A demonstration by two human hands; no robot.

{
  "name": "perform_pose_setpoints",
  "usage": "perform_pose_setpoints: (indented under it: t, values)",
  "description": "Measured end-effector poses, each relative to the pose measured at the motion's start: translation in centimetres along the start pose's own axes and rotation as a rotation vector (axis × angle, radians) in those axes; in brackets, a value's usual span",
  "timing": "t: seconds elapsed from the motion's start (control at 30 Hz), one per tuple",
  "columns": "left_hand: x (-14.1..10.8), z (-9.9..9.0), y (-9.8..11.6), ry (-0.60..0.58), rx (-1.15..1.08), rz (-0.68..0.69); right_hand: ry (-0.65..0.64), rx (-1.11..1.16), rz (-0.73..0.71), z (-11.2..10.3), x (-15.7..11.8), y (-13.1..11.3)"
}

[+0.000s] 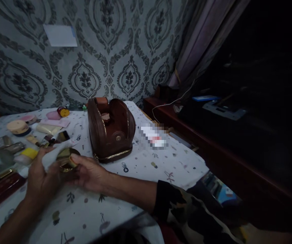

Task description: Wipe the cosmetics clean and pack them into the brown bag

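Observation:
A round gold compact (pixel 68 154) is gripped in my right hand (pixel 88 171), with the thumb on its top. My left hand (pixel 42 176), partly smeared by motion, is closed on a white cloth or tissue (pixel 54 155) against the compact's left side. Just beyond my hands a brown leather bag (pixel 95 132) stands upright, its zipped top open and a small item (pixel 105 117) showing inside.
Left of my hands lie several cosmetics: a round jar (pixel 18 127), a cream tube (pixel 47 128), a yellow-capped item (pixel 29 153) and a dark red case (pixel 3 191). A blurred white item (pixel 152 135) lies right of the bag. A dark wooden edge (pixel 212 152) borders the right.

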State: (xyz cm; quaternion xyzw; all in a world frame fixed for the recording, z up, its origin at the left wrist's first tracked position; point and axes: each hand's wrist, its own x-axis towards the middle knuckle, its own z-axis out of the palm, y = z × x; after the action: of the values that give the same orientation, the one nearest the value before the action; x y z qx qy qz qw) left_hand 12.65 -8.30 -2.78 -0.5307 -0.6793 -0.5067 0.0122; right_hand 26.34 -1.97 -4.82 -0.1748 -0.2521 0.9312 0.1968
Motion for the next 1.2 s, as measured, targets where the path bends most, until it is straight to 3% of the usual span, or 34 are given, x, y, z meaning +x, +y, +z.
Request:
perform_pose_setpoints:
  t: [0.1,0.17,0.37,0.47,0.73,0.83,0.93,1.1,1.2]
  values:
    - [0.3,-0.2,0.4,0.088,-0.03,-0.034,-0.005,0.017,-0.012,0.1,-0.2,0.0]
    - [0.5,-0.2,0.3,0.073,-0.058,-0.057,-0.014,0.031,-0.007,0.0,-0.2,-0.1]
    - [1.0,0.0,-0.9,-0.227,-0.176,-0.02,-0.058,0.131,0.006,-0.6,0.3,-0.5]
    - [1.0,0.0,-1.0,-0.27,-0.187,-0.01,-0.06,0.171,0.064,-0.7,0.5,-0.5]
    - [1.2,-0.3,0.6,0.027,-0.043,-0.074,-0.096,0.15,0.004,0.0,0.2,0.4]
    - [1.5,-0.5,0.6,0.068,0.0,-0.096,-0.1,0.129,0.013,0.2,0.1,0.5]
    - [1.6,-0.5,0.2,-0.002,-0.033,-0.058,-0.08,0.146,-0.007,0.3,0.0,0.2]
    - [1.3,-0.1,-0.8,-0.244,-0.089,0.055,-0.079,0.235,0.004,0.1,0.3,-0.4]
    - [1.1,0.1,-1.0,-0.239,-0.066,0.045,-0.088,0.228,0.04,-0.1,0.5,-0.4]
